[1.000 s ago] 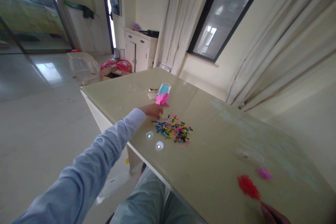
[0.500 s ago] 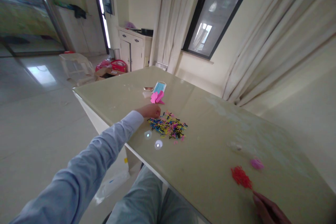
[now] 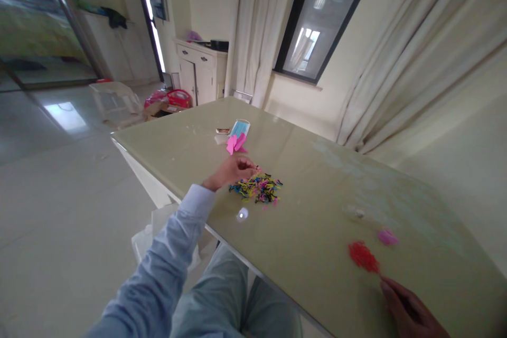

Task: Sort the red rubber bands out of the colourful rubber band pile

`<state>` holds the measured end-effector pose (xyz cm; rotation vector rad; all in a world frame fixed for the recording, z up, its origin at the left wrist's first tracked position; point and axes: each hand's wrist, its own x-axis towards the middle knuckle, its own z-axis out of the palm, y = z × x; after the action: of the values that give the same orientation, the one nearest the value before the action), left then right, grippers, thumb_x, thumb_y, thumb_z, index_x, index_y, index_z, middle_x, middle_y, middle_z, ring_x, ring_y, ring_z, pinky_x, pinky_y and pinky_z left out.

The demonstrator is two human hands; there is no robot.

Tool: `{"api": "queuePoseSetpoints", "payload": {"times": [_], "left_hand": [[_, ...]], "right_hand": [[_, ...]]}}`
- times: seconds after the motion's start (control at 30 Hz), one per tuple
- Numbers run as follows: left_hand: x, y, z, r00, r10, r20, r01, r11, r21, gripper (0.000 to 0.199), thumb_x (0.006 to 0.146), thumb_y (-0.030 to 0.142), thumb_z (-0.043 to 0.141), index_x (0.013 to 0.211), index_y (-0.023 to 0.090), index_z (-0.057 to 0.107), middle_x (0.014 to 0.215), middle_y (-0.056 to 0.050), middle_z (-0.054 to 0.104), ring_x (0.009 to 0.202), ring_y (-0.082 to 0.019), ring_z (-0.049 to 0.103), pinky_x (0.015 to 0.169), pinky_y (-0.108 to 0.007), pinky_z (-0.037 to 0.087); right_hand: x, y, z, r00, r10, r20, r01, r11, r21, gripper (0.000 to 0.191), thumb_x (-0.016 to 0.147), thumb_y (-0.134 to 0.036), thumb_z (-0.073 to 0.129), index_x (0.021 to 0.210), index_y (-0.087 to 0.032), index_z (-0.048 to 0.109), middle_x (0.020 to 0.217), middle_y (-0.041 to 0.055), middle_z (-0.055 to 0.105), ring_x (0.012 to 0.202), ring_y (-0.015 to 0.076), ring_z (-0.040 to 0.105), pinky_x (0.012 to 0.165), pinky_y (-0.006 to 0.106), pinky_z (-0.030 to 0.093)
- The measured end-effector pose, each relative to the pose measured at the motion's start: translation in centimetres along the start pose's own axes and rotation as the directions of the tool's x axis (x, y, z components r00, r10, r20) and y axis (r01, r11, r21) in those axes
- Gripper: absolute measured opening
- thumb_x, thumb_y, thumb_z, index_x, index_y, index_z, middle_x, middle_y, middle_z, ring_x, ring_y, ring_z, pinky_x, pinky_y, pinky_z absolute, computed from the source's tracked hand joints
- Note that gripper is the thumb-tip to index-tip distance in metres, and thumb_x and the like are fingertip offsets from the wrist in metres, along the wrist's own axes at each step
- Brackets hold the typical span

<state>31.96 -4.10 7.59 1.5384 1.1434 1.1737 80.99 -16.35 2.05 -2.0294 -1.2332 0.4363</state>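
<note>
My left hand (image 3: 237,169) reaches over the far left edge of a mixed pile of small elastic bands (image 3: 259,188) in black, yellow, blue and pink. Thumb and fingertips are pinched together at the pile; whatever lies between them is too small to make out. At the lower right, my right hand (image 3: 412,306) rests low over the table with thumb and index finger closed, their tips at the near end of a heap of red bands (image 3: 362,256). Any band in that pinch cannot be made out. A purple clump (image 3: 387,236) lies just beyond the red heap.
Beyond my left hand lie pink paper-like pieces (image 3: 236,143), a blue face mask (image 3: 240,128) and a small flat item (image 3: 222,131). A shiny round piece (image 3: 242,215) sits near the front edge of the glossy table (image 3: 309,243). A plastic chair (image 3: 116,103) stands on the floor.
My left hand has moved right, over the edge of the mixed pile, its fingers now in a visible pinch. The right hand stays near the red heap, showing slightly more in view.
</note>
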Motion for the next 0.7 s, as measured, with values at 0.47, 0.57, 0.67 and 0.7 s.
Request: {"api": "queuePoseSetpoints", "payload": {"times": [0.47,0.57,0.67,0.7], "left_hand": [[-6.4,2.1,16.4,0.995,-0.097,0.022,0.083,0.674,-0.734,0.043,0.062,0.044,0.089,0.070,0.014,0.059,0.067,-0.004,0.071,0.043,-0.005,0.047,0.043,-0.019,0.037],[-6.1,2.4,17.2,0.993,-0.106,0.048,0.108,0.686,-0.720,0.042,0.062,0.041,0.090,0.074,0.014,0.060,0.069,-0.004,0.072,0.044,-0.006,0.049,0.044,-0.019,0.038],[-5.9,2.4,18.0,0.990,-0.119,0.070,0.134,0.704,-0.697,0.041,0.061,0.039,0.091,0.078,0.014,0.063,0.073,-0.005,0.074,0.046,-0.006,0.051,0.045,-0.019,0.040],[-5.8,2.4,18.2,0.990,-0.119,0.074,0.137,0.714,-0.686,0.040,0.061,0.038,0.091,0.079,0.014,0.065,0.075,-0.005,0.074,0.047,-0.006,0.052,0.046,-0.019,0.041]], "right_hand": [[-1.4,-1.1,0.5,0.981,-0.170,-0.091,0.184,0.965,0.185,0.046,0.069,-0.057,0.071,0.086,-0.015,0.078,0.085,0.0098,0.075,0.071,0.0215,0.065,0.067,0.031,0.055],[-1.5,-0.9,0.7,0.976,-0.195,-0.099,0.212,0.955,0.207,0.042,0.072,-0.055,0.070,0.086,-0.016,0.077,0.083,0.0091,0.075,0.071,0.0206,0.065,0.069,0.032,0.055],[-1.6,-0.8,0.9,0.967,-0.232,-0.105,0.251,0.939,0.235,0.038,0.075,-0.052,0.069,0.085,-0.017,0.076,0.083,0.0083,0.075,0.071,0.0196,0.065,0.069,0.032,0.055],[-1.6,-0.8,0.9,0.964,-0.241,-0.109,0.261,0.935,0.241,0.037,0.076,-0.052,0.069,0.085,-0.017,0.076,0.083,0.0082,0.075,0.071,0.0193,0.064,0.068,0.032,0.055]]}}
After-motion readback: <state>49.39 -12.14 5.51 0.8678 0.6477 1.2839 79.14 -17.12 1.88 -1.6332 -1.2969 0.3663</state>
